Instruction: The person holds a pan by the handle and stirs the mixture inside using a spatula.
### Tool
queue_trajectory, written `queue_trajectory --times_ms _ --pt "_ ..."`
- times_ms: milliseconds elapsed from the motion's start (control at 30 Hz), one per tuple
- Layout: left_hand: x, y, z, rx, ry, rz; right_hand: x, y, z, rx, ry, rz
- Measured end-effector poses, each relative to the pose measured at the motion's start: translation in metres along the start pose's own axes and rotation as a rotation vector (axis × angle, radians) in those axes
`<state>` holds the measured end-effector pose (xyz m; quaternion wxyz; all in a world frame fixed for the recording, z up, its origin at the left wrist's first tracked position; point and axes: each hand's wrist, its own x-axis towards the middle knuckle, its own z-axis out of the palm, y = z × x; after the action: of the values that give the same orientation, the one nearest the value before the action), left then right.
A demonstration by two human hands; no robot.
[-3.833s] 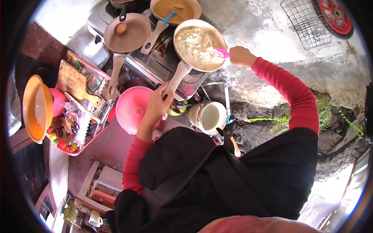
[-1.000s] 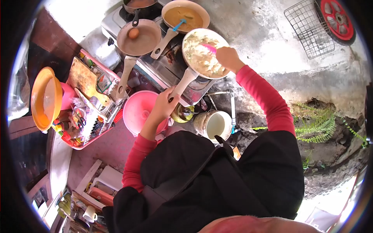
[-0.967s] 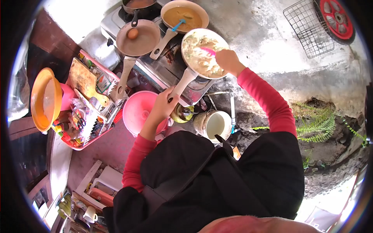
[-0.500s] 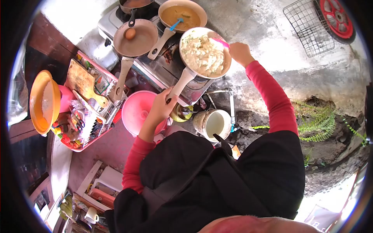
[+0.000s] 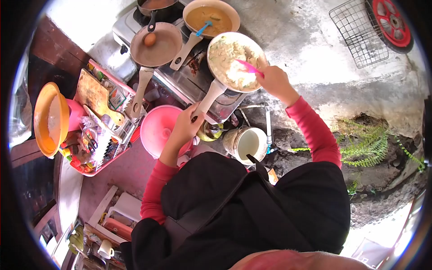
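My left hand is wrapped round the pale handle of a frying pan on the stove. Lumpy, creamy white food with bits of green fills the pan. In my right hand is a pink spatula, its blade over the food near the pan's right side. Just behind, a second pan holds orange-brown sauce and a blue utensil. To the left, another pan has one brown egg in it.
Below the stove stand a pink basin and a whitish bucket. At left are a crowded dish rack, a cutting board and an orange basin. A wire rack lies upper right, beside a red wheel.
My right hand has moved down along the pan's right side, bringing the pink spatula lower over the food. My left hand keeps its hold on the handle.
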<state>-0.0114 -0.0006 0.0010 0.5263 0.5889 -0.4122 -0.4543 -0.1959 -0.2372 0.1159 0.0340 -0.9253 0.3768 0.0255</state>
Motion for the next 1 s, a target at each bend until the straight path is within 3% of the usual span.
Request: queue_trajectory --times_ms 67,133,200,267,400,567,667,800,1000 --pt "-0.001 0.006 -0.001 0.002 -0.033 -0.052 -0.005 -0.016 0.007 -0.031 -0.046 -0.01" --pt "-0.001 0.003 0.0 -0.018 -0.022 -0.028 -0.007 -0.016 0.032 -0.242 0.029 -0.307" --pt "-0.001 0.0 0.001 -0.036 -0.009 -0.003 0.008 -0.01 0.048 -0.256 0.076 -0.363" --pt "-0.001 -0.002 0.001 -0.007 0.003 0.025 0.031 -0.003 0.051 -0.359 -0.014 -0.214" --pt "-0.002 -0.007 0.002 -0.039 0.013 0.031 0.046 -0.002 0.037 -0.393 0.011 -0.182" --pt "-0.002 -0.001 0.0 -0.026 -0.001 -0.003 0.02 -0.028 -0.018 -0.106 -0.005 0.008" --pt "-0.003 0.0 0.0 -0.026 0.009 0.001 0.019 -0.019 0.013 -0.045 -0.101 -0.1" --pt "0.0 -0.005 0.002 -0.044 0.034 0.074 0.049 0.004 0.061 -0.214 -0.058 -0.11" --pt "-0.001 -0.005 0.002 0.02 0.05 0.041 0.057 0.007 0.012 -0.351 0.047 0.088"
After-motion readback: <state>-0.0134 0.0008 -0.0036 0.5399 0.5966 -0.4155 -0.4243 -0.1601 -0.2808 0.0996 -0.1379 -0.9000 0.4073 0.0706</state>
